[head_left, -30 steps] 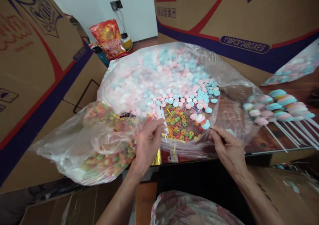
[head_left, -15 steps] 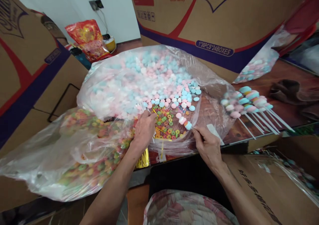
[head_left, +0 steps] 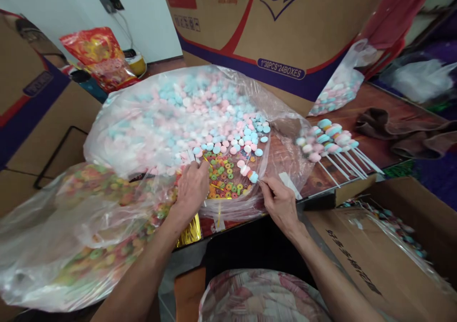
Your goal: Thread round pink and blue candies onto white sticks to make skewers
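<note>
My right hand (head_left: 280, 200) pinches the stick end of a candy skewer (head_left: 249, 171) threaded with pink, white and blue marshmallows and an orange ring. The skewer lies over the plastic, its far end beside loose pink marshmallows. My left hand (head_left: 194, 184) is closed around thin white sticks (head_left: 191, 156), whose ends show past the fingers. Just right of it, loose ring candies (head_left: 226, 170) in green, yellow and red are spread out. Behind both hands, a large clear bag (head_left: 143, 117) spills pastel marshmallows (head_left: 253, 134). A second bag of ring candies (head_left: 103, 246) lies at left.
Finished marshmallow skewers (head_left: 332, 139) lie at the table's right. A big carton (head_left: 243, 41) stands behind, and an open carton (head_left: 342, 250) sits below right. Gold ties (head_left: 189, 231) hang at the front edge. A dark cloth (head_left: 378, 122) and red snack bag (head_left: 100, 55) lie farther off.
The camera view has turned to the right, so everything sits farther left in the picture. Both hands keep nearly the same places among the candies and the same grips.
</note>
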Available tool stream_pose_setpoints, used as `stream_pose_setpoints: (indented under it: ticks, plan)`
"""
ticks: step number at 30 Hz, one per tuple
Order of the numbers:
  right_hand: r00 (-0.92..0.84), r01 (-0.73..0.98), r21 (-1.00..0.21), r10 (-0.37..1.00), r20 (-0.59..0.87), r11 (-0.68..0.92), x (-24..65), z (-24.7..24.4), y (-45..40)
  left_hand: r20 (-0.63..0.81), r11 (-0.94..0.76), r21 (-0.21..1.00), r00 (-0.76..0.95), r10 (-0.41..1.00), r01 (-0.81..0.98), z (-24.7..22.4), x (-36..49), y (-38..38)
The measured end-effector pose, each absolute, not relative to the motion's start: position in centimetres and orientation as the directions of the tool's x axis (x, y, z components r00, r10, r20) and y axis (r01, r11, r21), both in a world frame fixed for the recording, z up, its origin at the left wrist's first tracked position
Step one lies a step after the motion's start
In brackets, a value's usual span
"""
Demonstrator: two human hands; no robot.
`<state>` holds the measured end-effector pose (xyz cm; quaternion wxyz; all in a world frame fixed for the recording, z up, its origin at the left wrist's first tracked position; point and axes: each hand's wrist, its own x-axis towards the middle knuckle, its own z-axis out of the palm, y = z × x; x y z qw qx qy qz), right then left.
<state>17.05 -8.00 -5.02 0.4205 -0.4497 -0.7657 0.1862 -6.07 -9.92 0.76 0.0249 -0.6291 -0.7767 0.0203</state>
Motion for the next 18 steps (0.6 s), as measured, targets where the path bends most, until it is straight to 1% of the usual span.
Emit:
stream_pose_setpoints:
  ticks: [2, 3, 5, 7, 9, 11, 12, 13, 15, 18]
  plan:
    - [-0.238, 0.531, -0.665, 0.846, 0.478, 0.525, 17.0, -4.9, -8.0, 0.044, 0.195, -0.025, -0.194, 0.98, 0.98, 0.6, -6.2, -9.9]
    - [-0.235, 0.528, -0.666, 0.844, 0.482, 0.528, 17.0, -4.9, -8.0, 0.067, 0.199, 0.023, -0.2, 0.977, 0.98, 0.5, -6.3, -9.9]
    - [-0.234, 0.519, -0.669, 0.841, 0.488, 0.532, 17.0, -4.8, -8.0, 0.133, 0.214, 0.18, -0.239, 0.962, 0.96, 0.2, -6.6, -9.9]
    - [-0.23, 0.519, -0.67, 0.841, 0.489, 0.531, 17.0, -4.8, -8.1, 0.194, 0.197, 0.395, -0.291, 0.937, 0.898, -0.2, -6.9, -9.9]
    - [-0.229, 0.525, -0.67, 0.845, 0.483, 0.525, 17.0, -4.8, -8.1, 0.19, 0.144, 0.636, -0.335, 0.923, 0.758, -0.5, -6.9, -9.8]
    - [-0.228, 0.527, -0.671, 0.848, 0.479, 0.521, 17.1, -4.7, -8.0, 0.088, 0.116, 0.851, -0.358, 0.93, 0.512, -0.7, -6.4, -9.7]
    - [-0.227, 0.523, -0.675, 0.848, 0.478, 0.52, 17.1, -4.7, -8.1, 0.018, 0.12, 0.922, -0.35, 0.937, 0.368, -0.8, -6.1, -9.6]
    - [-0.226, 0.515, -0.679, 0.847, 0.481, 0.523, 17.1, -4.6, -8.1, -0.045, 0.128, 0.964, -0.331, 0.943, 0.234, -0.8, -5.8, -9.5]
    - [-0.226, 0.484, -0.693, 0.842, 0.489, 0.533, 17.0, -4.3, -8.3, -0.115, 0.13, 0.991, -0.29, 0.95, 0.032, -0.8, -5.1, -9.4]
    - [-0.232, 0.422, -0.734, 0.846, 0.48, 0.532, 16.5, -3.8, -8.8, -0.122, 0.09, 0.987, -0.269, 0.955, -0.131, -0.8, -4.4, -9.3]
